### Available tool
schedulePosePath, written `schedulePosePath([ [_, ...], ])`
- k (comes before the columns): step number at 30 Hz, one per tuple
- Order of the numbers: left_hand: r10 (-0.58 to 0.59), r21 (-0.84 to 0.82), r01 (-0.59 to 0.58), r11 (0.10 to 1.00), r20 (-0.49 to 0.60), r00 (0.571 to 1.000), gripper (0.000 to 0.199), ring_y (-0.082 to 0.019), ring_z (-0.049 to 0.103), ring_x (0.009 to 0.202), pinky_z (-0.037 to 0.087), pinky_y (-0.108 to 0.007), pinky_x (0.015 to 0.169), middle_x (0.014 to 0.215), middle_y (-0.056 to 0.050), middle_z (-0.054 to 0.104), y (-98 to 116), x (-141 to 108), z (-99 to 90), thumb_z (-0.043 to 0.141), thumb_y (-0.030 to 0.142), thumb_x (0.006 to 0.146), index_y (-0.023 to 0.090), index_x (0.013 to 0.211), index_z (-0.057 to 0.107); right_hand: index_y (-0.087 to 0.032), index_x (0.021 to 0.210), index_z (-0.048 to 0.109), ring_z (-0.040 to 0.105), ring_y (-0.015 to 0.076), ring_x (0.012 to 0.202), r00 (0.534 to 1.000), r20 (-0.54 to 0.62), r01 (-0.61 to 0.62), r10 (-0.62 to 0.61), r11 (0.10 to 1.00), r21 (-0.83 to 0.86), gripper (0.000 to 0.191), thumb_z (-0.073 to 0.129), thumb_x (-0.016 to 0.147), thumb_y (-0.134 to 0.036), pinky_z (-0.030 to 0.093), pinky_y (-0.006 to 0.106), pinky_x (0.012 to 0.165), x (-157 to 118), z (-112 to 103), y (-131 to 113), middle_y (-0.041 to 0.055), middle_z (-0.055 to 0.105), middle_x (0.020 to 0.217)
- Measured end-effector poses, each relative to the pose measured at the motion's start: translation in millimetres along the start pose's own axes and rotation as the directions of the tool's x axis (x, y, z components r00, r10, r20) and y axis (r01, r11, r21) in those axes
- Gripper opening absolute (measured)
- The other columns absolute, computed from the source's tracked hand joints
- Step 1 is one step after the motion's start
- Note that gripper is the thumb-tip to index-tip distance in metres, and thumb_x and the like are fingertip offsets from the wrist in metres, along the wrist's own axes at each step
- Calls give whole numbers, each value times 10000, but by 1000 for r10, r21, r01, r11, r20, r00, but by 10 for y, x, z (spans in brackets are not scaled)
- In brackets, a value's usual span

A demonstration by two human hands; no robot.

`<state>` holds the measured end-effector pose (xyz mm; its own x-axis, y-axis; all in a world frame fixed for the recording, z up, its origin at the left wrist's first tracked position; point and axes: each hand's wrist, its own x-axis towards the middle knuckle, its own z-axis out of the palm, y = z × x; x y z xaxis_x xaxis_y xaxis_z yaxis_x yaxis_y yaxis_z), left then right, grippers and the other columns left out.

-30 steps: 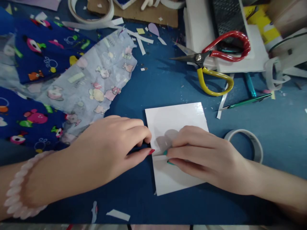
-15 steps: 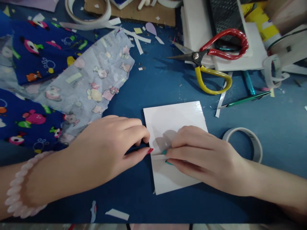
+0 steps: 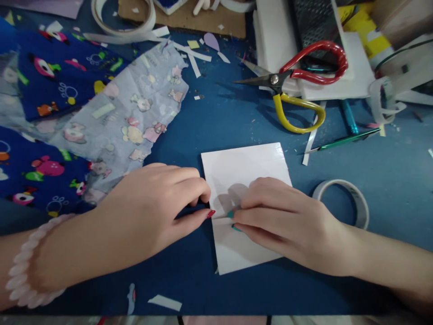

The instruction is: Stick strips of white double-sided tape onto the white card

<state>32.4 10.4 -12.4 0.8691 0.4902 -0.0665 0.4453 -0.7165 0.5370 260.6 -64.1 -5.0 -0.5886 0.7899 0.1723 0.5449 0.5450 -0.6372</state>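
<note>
A white square board (image 3: pixel 248 164) lies flat in front of me, with a narrow white strip (image 3: pixel 220 221) running across it. My right hand (image 3: pixel 287 221), with teal nails, rests over the board's right side. Its thumb and fingertips are pinched on the strip, and the hand hides the strip's right part. At the board's left edge is my left hand (image 3: pixel 158 203), wearing a pale bead bracelet (image 3: pixel 22 271). Its fingers are curled, and its red-nailed thumb and fingertips touch that edge beside the strip's end.
Red-and-yellow-handled scissors (image 3: pixel 275 81) lie open behind the board. A tape roll (image 3: pixel 361 203) stands close to my right wrist. Patterned fabric (image 3: pixel 135 108) covers the left side. Another tape roll (image 3: pixel 98 18), a green pen-like tool (image 3: pixel 348 140) and paper scraps (image 3: pixel 165 302) lie around.
Both hands and the board hold nearly the same pose. The whole view has shifted very slightly.
</note>
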Motion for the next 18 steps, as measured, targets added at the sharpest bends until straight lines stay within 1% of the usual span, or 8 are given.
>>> schedulePosePath([
  [7, 16, 1, -16, 1000, -2, 1000, 138, -178, 483, 659, 298, -313, 619, 744, 10, 566, -7, -3, 3, 476, 279, 920, 221, 841, 574, -167, 839, 615, 548, 142, 796, 1000, 10, -5, 5, 1000, -24, 188, 478, 960, -124, 480, 309, 743, -11, -1, -11, 45, 610, 822],
  [11, 47, 6, -47, 999, -16, 999, 157, -175, 524, 686, 333, -317, 639, 779, 5, 598, -9, -3, -16, 466, 265, 935, 212, 853, 589, -164, 843, 619, 553, 144, 793, 1000, 13, -4, 4, 999, -34, 191, 473, 960, -126, 486, 310, 742, -3, -3, -6, 48, 609, 818],
  [12, 83, 11, -83, 997, -18, 996, 167, -173, 539, 703, 349, -316, 654, 798, 3, 612, -17, 3, -37, 456, 250, 945, 210, 866, 598, -160, 843, 621, 555, 145, 793, 1000, 12, -2, 2, 999, -33, 188, 477, 958, -125, 485, 310, 742, 0, -3, -4, 49, 609, 816],
  [14, 218, 36, -218, 975, 4, 976, 213, -164, 550, 711, 369, -312, 676, 817, 4, 630, -47, 21, -99, 424, 207, 963, 210, 869, 616, -154, 845, 623, 558, 146, 798, 1000, 16, 1, -1, 1000, -30, 183, 481, 957, -128, 484, 309, 744, 3, -4, 2, 50, 609, 815],
  [16, 372, 66, -375, 925, 51, 927, 275, -152, 522, 658, 362, -309, 646, 791, 14, 633, -90, 46, -171, 396, 164, 968, 223, 842, 633, -157, 845, 622, 557, 145, 804, 1000, 21, 6, -5, 999, -31, 190, 474, 963, -139, 485, 306, 748, 1, -5, 5, 49, 608, 819],
  [17, 411, 73, -415, 907, 63, 909, 290, -149, 496, 624, 345, -311, 613, 766, 21, 629, -112, 58, -204, 397, 158, 967, 235, 828, 641, -161, 843, 621, 557, 145, 808, 1000, 22, 6, -5, 999, -36, 197, 467, 966, -144, 486, 304, 751, -1, -6, 5, 50, 608, 825],
  [18, 419, 72, -422, 903, 63, 906, 293, -147, 470, 594, 321, -313, 579, 732, 28, 622, -131, 68, -230, 411, 169, 968, 246, 806, 643, -165, 841, 619, 558, 146, 815, 1000, 25, 3, -2, 999, -45, 206, 459, 969, -146, 486, 303, 758, -4, -7, 4, 52, 608, 834],
])
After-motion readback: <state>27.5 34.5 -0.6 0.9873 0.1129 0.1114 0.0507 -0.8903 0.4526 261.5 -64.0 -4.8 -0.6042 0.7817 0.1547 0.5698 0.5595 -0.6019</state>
